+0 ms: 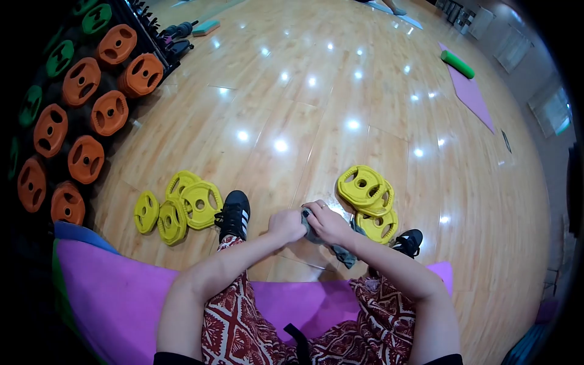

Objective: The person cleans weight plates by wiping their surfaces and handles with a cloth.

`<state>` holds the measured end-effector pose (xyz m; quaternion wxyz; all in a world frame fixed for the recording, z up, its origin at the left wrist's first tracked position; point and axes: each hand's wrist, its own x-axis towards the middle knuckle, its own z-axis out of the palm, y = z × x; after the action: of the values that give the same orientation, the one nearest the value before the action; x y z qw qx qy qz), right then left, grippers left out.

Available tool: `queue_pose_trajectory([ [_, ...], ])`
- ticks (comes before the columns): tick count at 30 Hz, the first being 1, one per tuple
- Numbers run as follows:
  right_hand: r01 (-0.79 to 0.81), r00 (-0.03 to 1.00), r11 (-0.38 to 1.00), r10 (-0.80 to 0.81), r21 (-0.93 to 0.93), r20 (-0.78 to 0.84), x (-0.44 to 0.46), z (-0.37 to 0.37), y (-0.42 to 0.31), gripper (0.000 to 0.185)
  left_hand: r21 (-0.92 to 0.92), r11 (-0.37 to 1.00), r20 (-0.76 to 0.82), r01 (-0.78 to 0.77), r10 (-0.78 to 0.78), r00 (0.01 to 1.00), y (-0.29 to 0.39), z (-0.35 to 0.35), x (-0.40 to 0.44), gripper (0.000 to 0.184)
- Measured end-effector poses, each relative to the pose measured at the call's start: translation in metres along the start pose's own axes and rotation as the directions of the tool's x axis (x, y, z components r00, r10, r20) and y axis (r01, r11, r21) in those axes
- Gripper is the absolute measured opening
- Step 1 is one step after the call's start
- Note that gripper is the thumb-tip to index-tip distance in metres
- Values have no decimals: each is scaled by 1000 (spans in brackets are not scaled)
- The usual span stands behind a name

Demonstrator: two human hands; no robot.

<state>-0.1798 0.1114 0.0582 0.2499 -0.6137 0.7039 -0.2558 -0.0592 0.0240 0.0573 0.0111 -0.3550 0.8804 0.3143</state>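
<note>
Between my knees, both hands grip a dark grey cloth, whose loose end hangs below my right hand. My left hand is closed in a fist on the cloth's left end. My right hand, with a ring on one finger, is wrapped round the cloth right beside it. Yellow weight plates lie overlapping on the floor just beyond and right of my right hand. More yellow plates lie to the left, beside my black shoe.
A rack with orange plates and green plates stands at the left. I sit over a pink mat. A green roller lies on another pink mat at upper right. Part of a person's leg shows at the top.
</note>
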Motion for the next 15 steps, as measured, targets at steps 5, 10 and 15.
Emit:
queue_pose_trajectory([
  [5, -32, 999, 999, 34, -43, 37, 12, -3, -7, 35, -31, 999, -29, -26, 25, 999, -18, 2, 4, 26],
  [10, -157, 984, 988, 156, 5, 91, 19, -5, -2, 42, 4, 1000, 67, -5, 5, 998, -21, -2, 5, 27],
  [15, -134, 979, 989, 121, 68, 164, 27, -8, 2, 38, -73, 991, 24, -114, 116, 993, -27, -7, 2, 26],
])
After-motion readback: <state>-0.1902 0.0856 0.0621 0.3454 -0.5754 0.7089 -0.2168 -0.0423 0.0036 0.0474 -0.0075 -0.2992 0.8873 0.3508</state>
